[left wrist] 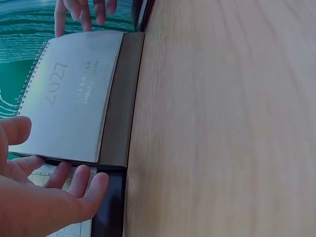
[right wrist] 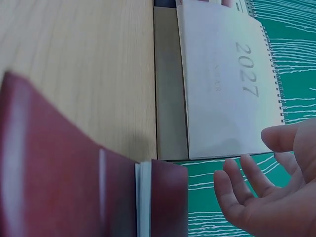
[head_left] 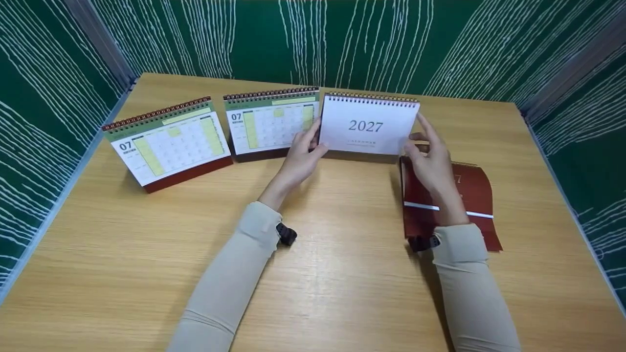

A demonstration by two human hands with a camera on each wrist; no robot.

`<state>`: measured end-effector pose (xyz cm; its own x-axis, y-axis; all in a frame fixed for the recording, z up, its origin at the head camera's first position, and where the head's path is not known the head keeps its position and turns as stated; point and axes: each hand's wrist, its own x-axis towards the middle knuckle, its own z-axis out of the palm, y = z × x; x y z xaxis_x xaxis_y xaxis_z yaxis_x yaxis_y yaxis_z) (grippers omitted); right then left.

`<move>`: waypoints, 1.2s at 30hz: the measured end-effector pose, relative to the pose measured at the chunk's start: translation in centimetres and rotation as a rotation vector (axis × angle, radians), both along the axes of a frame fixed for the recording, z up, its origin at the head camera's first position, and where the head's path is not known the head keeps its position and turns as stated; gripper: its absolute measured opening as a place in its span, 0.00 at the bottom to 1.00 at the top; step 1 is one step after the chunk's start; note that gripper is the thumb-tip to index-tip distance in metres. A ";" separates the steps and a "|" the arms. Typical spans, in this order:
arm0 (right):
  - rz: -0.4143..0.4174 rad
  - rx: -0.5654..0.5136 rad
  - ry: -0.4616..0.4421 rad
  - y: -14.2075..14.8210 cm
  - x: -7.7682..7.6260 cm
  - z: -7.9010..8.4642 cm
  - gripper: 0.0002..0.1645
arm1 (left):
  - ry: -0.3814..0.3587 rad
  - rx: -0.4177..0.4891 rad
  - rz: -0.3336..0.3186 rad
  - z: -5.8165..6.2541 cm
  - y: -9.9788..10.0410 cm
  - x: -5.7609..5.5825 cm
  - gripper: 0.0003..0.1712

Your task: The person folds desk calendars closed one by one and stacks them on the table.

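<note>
A white desk calendar (head_left: 370, 124) printed "2027" stands upright at the back of the table, its spiral binding along the top and a brown base strip below. My left hand (head_left: 304, 150) is at its left edge, fingers behind and thumb near the front lower corner. In the left wrist view this hand (left wrist: 52, 190) has loosely bent fingers and its thumb apart. At the calendar's right edge is my right hand (head_left: 431, 156), and the right wrist view shows its fingers (right wrist: 236, 180) spread and relaxed beside the edge.
Left of it stand two desk calendars with green-topped "07" pages, one (head_left: 274, 122) adjoining and one (head_left: 168, 144) angled further left. A dark red calendar (head_left: 477, 195) with a white band stands under my right forearm. Green white-streaked panels (head_left: 274, 39) border the wooden table (head_left: 337, 274).
</note>
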<state>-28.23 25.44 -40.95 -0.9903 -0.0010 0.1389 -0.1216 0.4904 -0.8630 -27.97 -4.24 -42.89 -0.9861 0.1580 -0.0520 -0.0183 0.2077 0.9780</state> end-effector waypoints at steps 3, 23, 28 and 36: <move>-0.013 -0.022 -0.047 -0.1 0.0 0.1 0.44 | -0.003 0.000 0.003 0.0 0.1 0.0 0.40; -0.031 -0.039 -0.061 -0.9 -0.1 0.1 0.41 | 0.023 -0.010 0.016 0.0 0.3 0.2 0.37; -0.050 -0.042 -0.036 -0.9 -0.1 -0.3 0.39 | 0.050 -0.039 0.019 0.0 0.3 0.3 0.36; -0.078 -0.028 -0.042 -1.0 -0.2 -0.4 0.39 | 0.054 -0.053 0.035 0.0 0.3 0.2 0.35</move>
<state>-28.45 24.44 -41.39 -0.9922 0.0792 0.0964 -0.0477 0.4727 -0.8799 -27.75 -3.92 -42.90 -0.9926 0.1216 -0.0065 0.0255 0.2595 0.9654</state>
